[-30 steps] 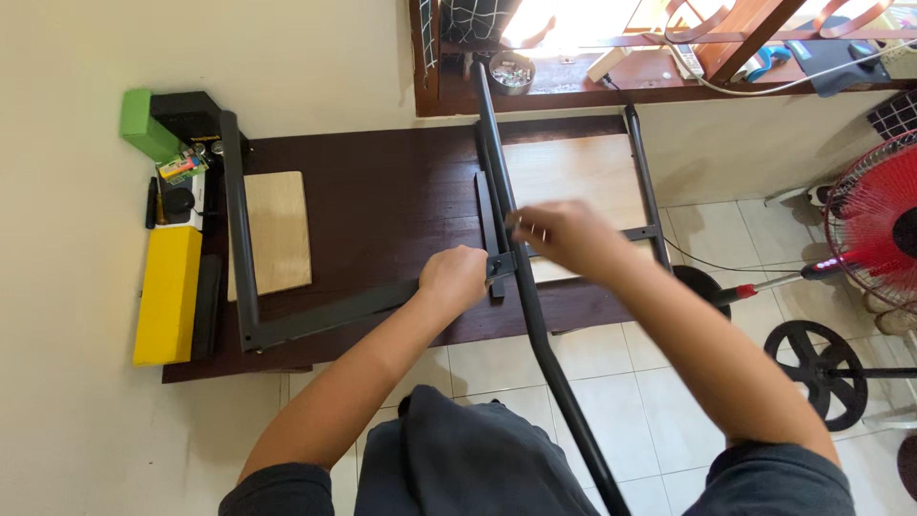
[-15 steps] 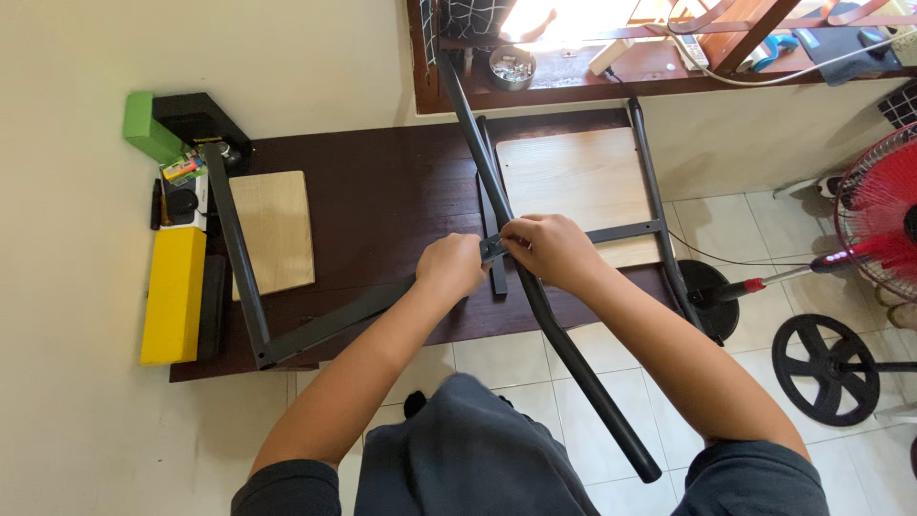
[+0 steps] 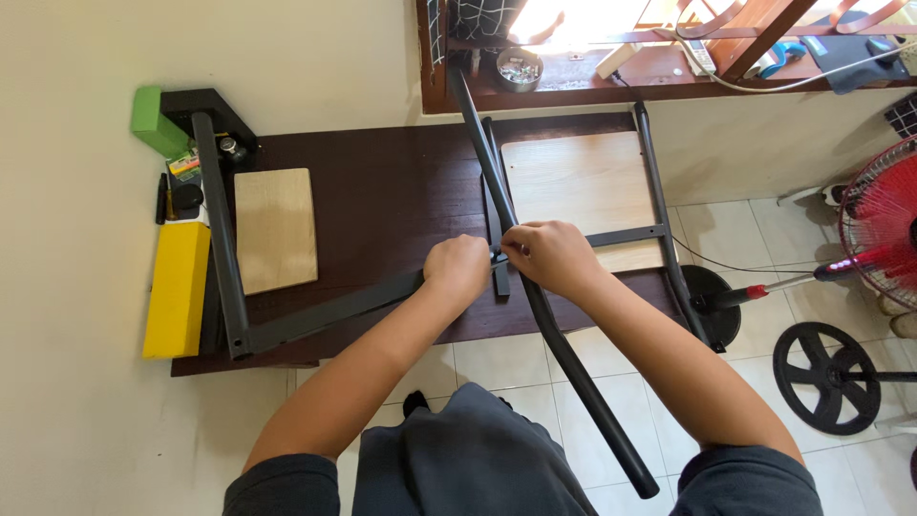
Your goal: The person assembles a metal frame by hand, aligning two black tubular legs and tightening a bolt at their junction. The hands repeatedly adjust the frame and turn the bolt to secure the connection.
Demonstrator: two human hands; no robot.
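Far left of the left hand lie a long yellow box and a green box (both plain-sided).

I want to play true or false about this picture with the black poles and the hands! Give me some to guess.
1. Both hands, the left hand and the right hand, meet at the long black metal tube. True.
2. The yellow box lies on the right side. False: it lies at the far left.
3. A red fan stands at the right. True.
4. The small wooden board rests on the floor tiles. False: it lies on the dark brown panel.
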